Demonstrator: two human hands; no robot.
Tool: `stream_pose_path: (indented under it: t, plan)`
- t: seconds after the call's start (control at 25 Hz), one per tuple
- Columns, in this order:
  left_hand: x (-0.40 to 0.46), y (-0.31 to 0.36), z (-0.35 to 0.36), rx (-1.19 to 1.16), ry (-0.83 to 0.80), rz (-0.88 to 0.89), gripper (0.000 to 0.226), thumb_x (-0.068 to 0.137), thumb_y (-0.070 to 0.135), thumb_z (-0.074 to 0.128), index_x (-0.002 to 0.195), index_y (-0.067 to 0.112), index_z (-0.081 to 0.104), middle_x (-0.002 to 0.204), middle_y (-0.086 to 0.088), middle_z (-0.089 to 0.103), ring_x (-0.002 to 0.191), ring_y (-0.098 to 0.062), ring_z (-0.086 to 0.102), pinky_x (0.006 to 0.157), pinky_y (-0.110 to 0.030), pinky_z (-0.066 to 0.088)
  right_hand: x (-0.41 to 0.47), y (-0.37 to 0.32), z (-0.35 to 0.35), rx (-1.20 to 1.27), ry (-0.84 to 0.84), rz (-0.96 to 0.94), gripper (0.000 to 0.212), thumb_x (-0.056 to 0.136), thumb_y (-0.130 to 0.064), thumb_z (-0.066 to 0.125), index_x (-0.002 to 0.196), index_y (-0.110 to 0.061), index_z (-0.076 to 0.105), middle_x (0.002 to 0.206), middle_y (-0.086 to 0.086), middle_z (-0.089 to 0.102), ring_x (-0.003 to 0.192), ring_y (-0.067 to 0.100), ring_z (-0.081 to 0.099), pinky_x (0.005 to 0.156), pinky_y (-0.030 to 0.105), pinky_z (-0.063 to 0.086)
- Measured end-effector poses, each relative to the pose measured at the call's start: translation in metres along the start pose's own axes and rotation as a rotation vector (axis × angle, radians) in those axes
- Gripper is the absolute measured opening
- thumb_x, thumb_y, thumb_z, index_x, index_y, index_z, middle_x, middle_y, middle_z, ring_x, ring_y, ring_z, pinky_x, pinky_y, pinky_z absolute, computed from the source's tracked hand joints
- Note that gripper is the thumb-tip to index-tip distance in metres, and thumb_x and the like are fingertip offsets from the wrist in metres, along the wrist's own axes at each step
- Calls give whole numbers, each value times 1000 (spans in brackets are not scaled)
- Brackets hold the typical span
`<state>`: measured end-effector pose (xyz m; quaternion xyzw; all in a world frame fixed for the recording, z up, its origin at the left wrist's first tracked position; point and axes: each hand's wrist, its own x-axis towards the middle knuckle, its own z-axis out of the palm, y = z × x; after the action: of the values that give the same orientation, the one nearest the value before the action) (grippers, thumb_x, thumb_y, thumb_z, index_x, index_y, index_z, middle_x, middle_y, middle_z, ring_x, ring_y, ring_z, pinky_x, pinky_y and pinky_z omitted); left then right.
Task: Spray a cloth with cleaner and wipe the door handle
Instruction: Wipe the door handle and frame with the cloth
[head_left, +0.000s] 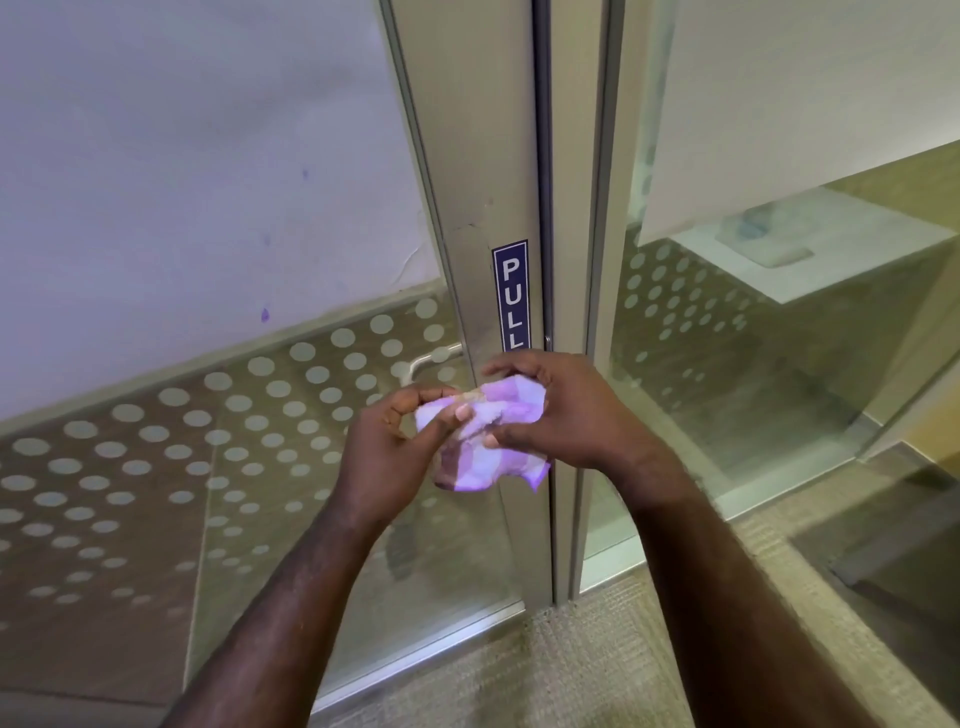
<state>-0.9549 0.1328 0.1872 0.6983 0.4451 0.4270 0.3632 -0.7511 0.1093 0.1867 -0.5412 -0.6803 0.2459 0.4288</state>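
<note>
Both hands gripped the crumpled purple checked cloth (480, 434) in front of the door's metal stile (467, 208): left hand (387, 449) pinching its left edge, right hand (563, 410) clasped over its top. The bunched cloth hung roughly vertical, beside the handle (431, 359), under the PULL sign (511, 293)

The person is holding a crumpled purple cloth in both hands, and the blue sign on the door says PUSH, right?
Not quite. In the head view, the blue sign on the metal door frame says PULL, not PUSH. The rest holds: the left hand and the right hand both hold the crumpled purple cloth.
</note>
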Motion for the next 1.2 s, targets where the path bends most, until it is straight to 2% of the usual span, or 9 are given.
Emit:
stream_pose_path:
  t: [0.12, 0.24, 0.4, 0.52, 0.6, 0.8, 0.96, 1.08, 1.2]
  plan:
    - [6, -2, 3, -140, 117, -56, 4, 86, 26, 71, 87, 29, 74, 86, 13, 76, 79, -4, 70, 66, -18, 53, -4, 12, -3, 61, -40, 79, 74, 57, -29, 95, 123, -30, 62, 113, -12, 69, 99, 2, 66, 87, 18, 52]
    - [8, -3, 8, -158, 163, -50, 3, 89, 25, 70, 90, 27, 73, 86, 15, 75, 78, -1, 69, 64, -17, 52, -8, 21, 0, 321, -16, 92, 46, 68, -6, 89, 110, -12, 71, 99, 4, 76, 86, 12, 71, 80, 34, 59]
    - [9, 1, 18, -3, 139, 68, 26, 84, 28, 74, 109, 32, 66, 103, 16, 72, 95, 0, 67, 75, -16, 54, 0, 22, -1, 518, 162, 79, 40, 80, 0, 78, 117, -6, 65, 109, 11, 74, 101, 30, 71, 86, 54, 58]
    - [13, 4, 26, 55, 208, 105, 32, 83, 15, 77, 112, 24, 67, 104, 16, 70, 90, 1, 66, 73, -17, 53, 6, 16, 10, 293, 498, 40, 54, 79, -6, 79, 124, -15, 50, 116, -7, 60, 109, 1, 59, 97, 27, 51]
    - [17, 8, 30, 10, 297, 33, 28, 82, 18, 79, 107, 23, 69, 98, 16, 72, 85, -1, 68, 71, -19, 55, -1, 9, 28, 73, 654, -68, 57, 76, -12, 80, 123, -12, 48, 123, 0, 51, 115, -7, 47, 98, 12, 40]
    - [28, 17, 29, -46, 316, -79, 23, 75, 24, 84, 95, 27, 74, 86, 13, 75, 76, -4, 71, 66, -24, 58, -19, 9, 83, -293, 593, -161, 68, 72, -40, 75, 131, -18, 52, 143, 18, 36, 136, 31, 42, 107, 37, 44]
    - [31, 23, 29, -169, 175, -42, 28, 82, 19, 78, 108, 26, 71, 100, 6, 77, 93, -9, 73, 81, -31, 60, -2, 7, 96, -199, 834, -80, 47, 81, -21, 77, 127, -12, 65, 135, 28, 48, 130, 38, 50, 103, 44, 48]
    - [25, 17, 20, -116, 152, 141, 40, 89, 16, 67, 128, 16, 60, 124, 5, 69, 116, -8, 64, 97, -31, 53, 18, 4, 95, -98, 921, -50, 37, 84, -11, 73, 121, -8, 69, 130, 30, 49, 127, 34, 49, 108, 34, 43]
    - [12, -8, 0, 285, 253, 558, 33, 92, 15, 59, 125, 14, 57, 125, 8, 62, 117, -7, 59, 95, -32, 49, 32, 0, 99, -107, 932, 11, 34, 87, -8, 71, 121, -7, 70, 131, 32, 49, 126, 39, 50, 109, 40, 43]
